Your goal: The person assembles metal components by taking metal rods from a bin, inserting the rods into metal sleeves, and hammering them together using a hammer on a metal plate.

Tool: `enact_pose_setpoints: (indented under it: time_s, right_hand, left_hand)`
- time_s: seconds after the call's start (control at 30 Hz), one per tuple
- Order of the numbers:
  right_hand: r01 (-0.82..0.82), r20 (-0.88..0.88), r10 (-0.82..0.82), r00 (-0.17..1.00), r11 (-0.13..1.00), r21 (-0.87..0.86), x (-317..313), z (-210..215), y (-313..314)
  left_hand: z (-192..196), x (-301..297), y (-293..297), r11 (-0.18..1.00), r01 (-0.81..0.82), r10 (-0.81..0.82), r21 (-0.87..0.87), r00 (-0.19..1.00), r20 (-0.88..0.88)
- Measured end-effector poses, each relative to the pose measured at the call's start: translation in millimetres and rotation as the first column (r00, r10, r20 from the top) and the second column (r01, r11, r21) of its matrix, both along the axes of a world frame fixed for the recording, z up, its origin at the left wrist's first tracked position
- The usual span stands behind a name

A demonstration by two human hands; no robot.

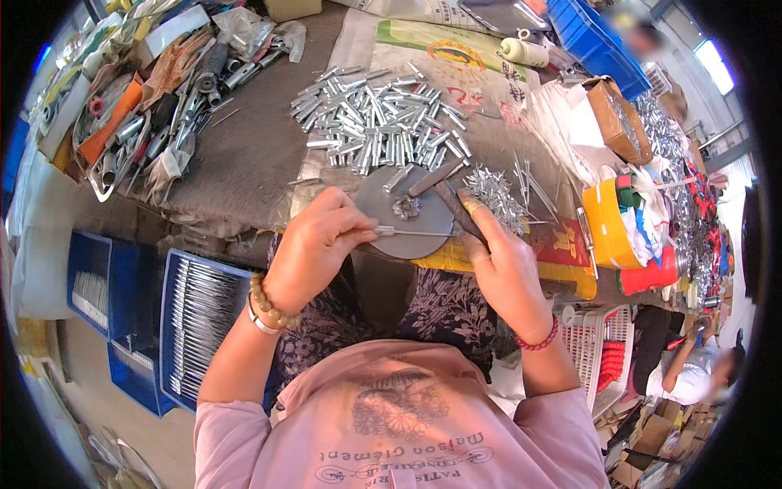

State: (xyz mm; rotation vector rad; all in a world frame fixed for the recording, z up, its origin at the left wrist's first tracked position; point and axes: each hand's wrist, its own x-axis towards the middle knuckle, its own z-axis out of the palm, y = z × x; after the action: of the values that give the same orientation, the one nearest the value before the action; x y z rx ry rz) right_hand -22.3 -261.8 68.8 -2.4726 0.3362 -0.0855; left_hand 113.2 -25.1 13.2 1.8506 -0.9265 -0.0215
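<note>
My left hand pinches a short silver metal sleeve between thumb and fingertips, over the near part of a round grey metal plate. A thin metal rod runs from the sleeve toward my right hand. That hand is closed round the handle of a hammer, whose dark head rests over the plate's right side. Whether my right fingers also touch the rod's end, I cannot tell. Another sleeve lies on the plate beside a lumpy metal piece at its middle.
Beyond the plate is a heap of silver sleeves; small pins are piled to its right. Mixed tools crowd the far left. Blue bins of rods stand lower left, a yellow container right. A person sits at right.
</note>
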Motion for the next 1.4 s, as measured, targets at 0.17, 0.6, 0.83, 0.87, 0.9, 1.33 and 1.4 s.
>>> enact_pose_setpoints:
  time_s: [0.17, 0.6, 0.83, 0.87, 0.9, 1.33, 1.4]
  right_hand:
    - [-0.153, 0.302, 0.343, 0.889, 0.847, -0.510, 13.5, -17.1, 15.3]
    - [0.007, 0.228, 0.104, 0.968, 0.897, -0.441, -6.1, -26.8, -7.2]
    - [0.068, 0.504, 0.046, 0.862, 0.976, -0.205, -10.3, -28.9, -14.7]
    - [0.071, 0.505, 0.043, 0.862, 0.976, -0.204, -14.1, -26.0, -12.2]
    - [0.056, 0.451, -0.127, 0.883, 0.984, 0.167, -17.8, -22.2, -8.7]
    - [0.065, 0.054, -0.128, 0.990, 0.771, 0.634, -33.3, 9.5, -0.6]
    - [-0.062, 0.430, -0.016, 0.903, 0.984, 0.167, -27.8, -3.8, -2.0]
  left_hand:
    - [1.4, 0.1, -0.3, 0.999, -0.017, 0.016, 0.027, 1.000, 0.019]
    - [3.6, 1.6, -2.3, 0.999, -0.034, 0.033, 0.021, 0.999, 0.030]
    - [10.7, 10.0, -15.2, 0.995, -0.086, 0.084, 0.043, 0.995, 0.046]
    - [12.9, 10.2, -18.2, 0.996, -0.086, 0.084, 0.033, 0.995, 0.054]
    - [14.7, 11.5, -23.3, 0.996, -0.083, 0.081, 0.034, 0.995, 0.055]
    - [12.0, 18.0, -47.0, 0.967, -0.215, 0.166, 0.139, 0.939, 0.301]
    - [11.5, 19.6, -47.2, 0.969, -0.208, 0.159, 0.136, 0.940, 0.301]
